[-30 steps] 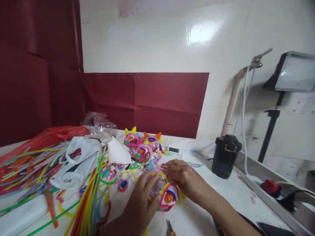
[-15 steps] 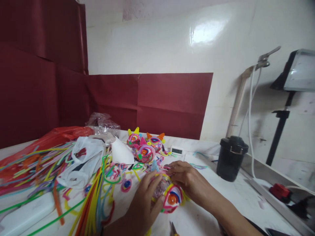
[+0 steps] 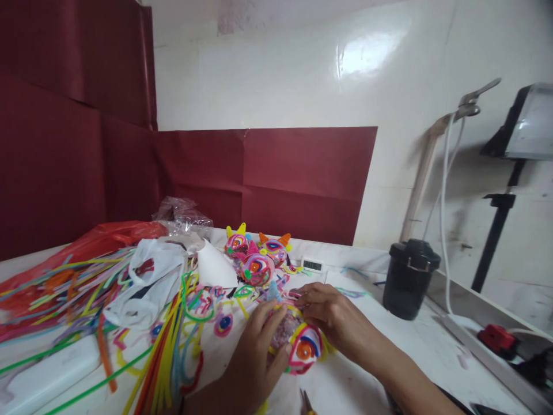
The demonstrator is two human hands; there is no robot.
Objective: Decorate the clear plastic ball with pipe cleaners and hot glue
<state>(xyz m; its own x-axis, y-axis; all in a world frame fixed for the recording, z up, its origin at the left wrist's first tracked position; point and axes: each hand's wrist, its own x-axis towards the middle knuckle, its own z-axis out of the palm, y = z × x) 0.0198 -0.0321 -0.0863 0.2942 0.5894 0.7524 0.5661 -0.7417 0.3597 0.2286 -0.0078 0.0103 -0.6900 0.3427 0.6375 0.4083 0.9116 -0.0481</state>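
A round craft ornament point(image 3: 287, 333) rests low on the white table, trimmed with fuzzy pipe cleaners and bearing a large orange-centred eye point(image 3: 305, 349) on its near side. My left hand point(image 3: 259, 346) is wrapped round its left side, thumb in front and fingers over the top. My right hand point(image 3: 326, 311) presses bent fingers against its upper right; whatever lies under those fingertips is hidden. A light-blue fuzzy point point(image 3: 273, 291) sticks up just beyond the left fingers. Yellow fuzzy strands show beneath my right hand.
Finished-looking ornaments point(image 3: 257, 268) with pointed ears stand behind. Pipe cleaners point(image 3: 162, 346) in many colours, a white plastic bag point(image 3: 144, 288) and a white paper point(image 3: 215, 265) crowd the left. A black canister point(image 3: 410, 279) stands right; scissors tips point(image 3: 306, 402) poke in at the bottom, and a small digital clock point(image 3: 311, 265) sits behind.
The whole view has shifted slightly, so things appear a little further right. Both hands keep nearly the same grip on the ornament.
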